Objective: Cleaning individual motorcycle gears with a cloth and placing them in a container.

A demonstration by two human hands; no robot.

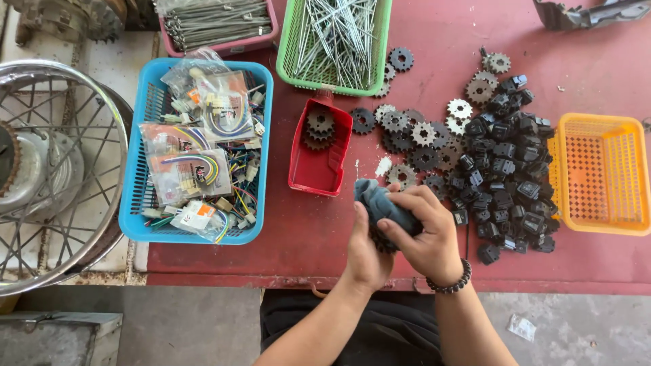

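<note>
Sprocket (381, 242) low centre of frame, mostly hidden under a blue-grey rag (381, 203). Left hand (366, 252) cups it from below, fingers clamped. Right hand (427, 230) presses the rag on top, fingers closed on cloth. Red tray (313, 175) upper left of hands; black parts (505, 176) piled right, on red counter (597, 261).

Bright even daylight, soft shadows, sharp focus, slight edge distortion.
</note>
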